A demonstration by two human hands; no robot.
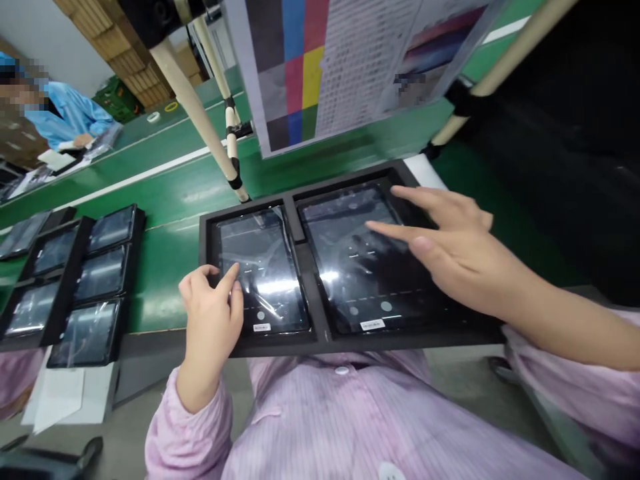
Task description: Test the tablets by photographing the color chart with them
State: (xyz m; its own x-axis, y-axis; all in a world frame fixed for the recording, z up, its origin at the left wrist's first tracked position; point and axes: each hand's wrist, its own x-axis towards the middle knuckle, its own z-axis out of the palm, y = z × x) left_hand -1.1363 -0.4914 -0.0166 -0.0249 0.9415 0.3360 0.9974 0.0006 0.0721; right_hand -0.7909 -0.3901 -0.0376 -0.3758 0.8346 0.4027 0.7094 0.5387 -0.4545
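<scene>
A black foam tray (311, 293) in front of me has two compartments, each with a dark-screened tablet under clear film. The left tablet (273, 257) and the larger right tablet (345, 267) each bear a small white label at the near edge. My left hand (213, 310) is at the tray's left side, fingers partly bent and apart, fingertips over the left tablet's edge; I cannot tell whether they touch the glass. My right hand (455, 247) is over the right tablet, fingers stretched and spread, holding nothing.
More tablets in black trays (100, 273) stand on the green bench (165, 267) at left. A printed colour chart sheet (350, 73) hangs ahead from a pipe frame (193, 113). Across the bench, a person in blue (70, 110) sits by papers.
</scene>
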